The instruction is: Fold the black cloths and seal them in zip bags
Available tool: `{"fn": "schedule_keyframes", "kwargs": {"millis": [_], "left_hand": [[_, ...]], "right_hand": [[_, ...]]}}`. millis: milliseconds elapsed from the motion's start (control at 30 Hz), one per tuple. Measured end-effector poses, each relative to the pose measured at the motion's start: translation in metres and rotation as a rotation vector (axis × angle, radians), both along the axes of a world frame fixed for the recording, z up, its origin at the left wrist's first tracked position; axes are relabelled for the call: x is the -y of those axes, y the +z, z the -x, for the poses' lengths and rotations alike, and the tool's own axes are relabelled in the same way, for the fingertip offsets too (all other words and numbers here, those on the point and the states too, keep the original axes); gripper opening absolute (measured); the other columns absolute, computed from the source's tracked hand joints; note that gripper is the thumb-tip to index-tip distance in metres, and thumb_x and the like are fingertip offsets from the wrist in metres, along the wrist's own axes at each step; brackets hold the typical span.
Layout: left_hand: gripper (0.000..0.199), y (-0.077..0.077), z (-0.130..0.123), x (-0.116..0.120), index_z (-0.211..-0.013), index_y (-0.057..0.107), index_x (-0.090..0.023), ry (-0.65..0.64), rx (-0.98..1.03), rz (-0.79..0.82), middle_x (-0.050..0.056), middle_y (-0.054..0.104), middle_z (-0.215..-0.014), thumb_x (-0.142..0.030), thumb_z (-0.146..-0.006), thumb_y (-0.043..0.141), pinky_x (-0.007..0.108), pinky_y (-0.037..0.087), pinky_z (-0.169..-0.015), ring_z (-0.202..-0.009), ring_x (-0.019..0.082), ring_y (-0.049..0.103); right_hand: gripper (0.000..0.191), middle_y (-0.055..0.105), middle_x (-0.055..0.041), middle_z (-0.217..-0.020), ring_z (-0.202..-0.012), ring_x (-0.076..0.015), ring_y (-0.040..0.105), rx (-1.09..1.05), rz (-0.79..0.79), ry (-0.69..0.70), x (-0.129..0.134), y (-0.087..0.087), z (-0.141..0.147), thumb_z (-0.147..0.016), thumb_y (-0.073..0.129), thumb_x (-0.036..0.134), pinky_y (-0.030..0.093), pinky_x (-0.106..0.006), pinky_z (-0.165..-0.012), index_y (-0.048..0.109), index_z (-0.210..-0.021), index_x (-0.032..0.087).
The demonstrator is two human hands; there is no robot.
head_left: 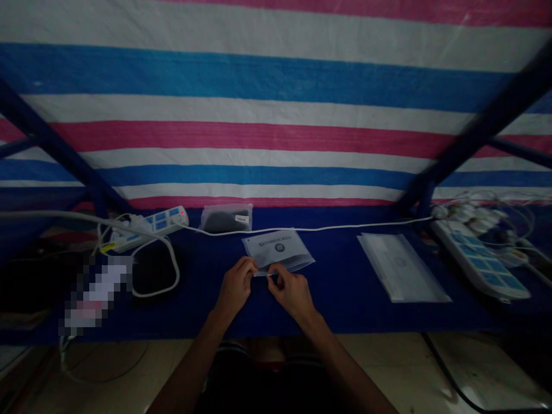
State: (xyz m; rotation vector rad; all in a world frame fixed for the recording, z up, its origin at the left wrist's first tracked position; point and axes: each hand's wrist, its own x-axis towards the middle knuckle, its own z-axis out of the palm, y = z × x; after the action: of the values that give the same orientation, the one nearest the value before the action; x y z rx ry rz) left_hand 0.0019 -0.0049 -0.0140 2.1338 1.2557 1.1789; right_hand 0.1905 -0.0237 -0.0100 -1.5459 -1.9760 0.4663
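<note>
Leftmost on the bench (336,310), toward its left front corner, lies a pixelated item (97,293) whose details are hidden. Just beside it sits a dark object (150,267), too dim to make out, with a loop of thick white cord (176,270) around it. Behind these, near the far left corner, a white power strip (161,221) with blue sockets and a small red light lies at a slant. Next along the far edge comes a clear bag (226,218) with dark contents and a white label.

Near the middle, a printed frosted bag (280,248) lies between the two hands and the far edge, its lettering upside down from the person's side. The left hand (237,282) pinches its near left corner between thumb and fingers; close beside it, the right hand (293,290) pinches the same near edge between thumb and forefinger.

Well apart to the right, a few flat frosted bags (401,267) overlap, slanting toward the front edge. Beyond them, by the right end, rests a larger power strip (483,259), with a tangle of white plugs (474,215) at its far end. One thin white cable (336,227) runs along the far side between the strips, before a striped sheet (259,103).
</note>
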Motion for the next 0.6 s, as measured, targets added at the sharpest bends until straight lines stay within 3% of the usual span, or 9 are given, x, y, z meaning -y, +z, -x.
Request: {"fn": "schedule_keyframes", "kwargs": {"millis": [367,600], "left_hand": [[0.024,0.002,0.0,-0.003,-0.083,0.054,-0.022,0.029,0.076,0.046,0.003,0.067,-0.094,0.0,-0.086,0.046,0.029,0.051,-0.082,-0.089,0.018,0.068],[0.022,0.002,0.002,-0.005,-0.083,0.055,-0.022,0.055,0.128,0.039,0.003,0.068,-0.095,-0.002,-0.088,0.047,0.029,0.052,-0.083,-0.09,0.018,0.068]], "right_hand": [[0.013,0.066,0.0067,-0.058,-0.05,-0.0119,0.063,0.146,-0.028,0.04,-0.016,0.003,-0.042,-0.091,0.067,0.024,0.035,-0.022,-0.056,0.073,-0.102,0.025],[0.012,0.063,0.0071,-0.056,-0.047,-0.0104,0.059,0.123,-0.092,0.043,-0.016,-0.006,-0.044,-0.092,0.065,0.025,0.035,-0.021,-0.055,0.072,-0.101,0.024]]}}
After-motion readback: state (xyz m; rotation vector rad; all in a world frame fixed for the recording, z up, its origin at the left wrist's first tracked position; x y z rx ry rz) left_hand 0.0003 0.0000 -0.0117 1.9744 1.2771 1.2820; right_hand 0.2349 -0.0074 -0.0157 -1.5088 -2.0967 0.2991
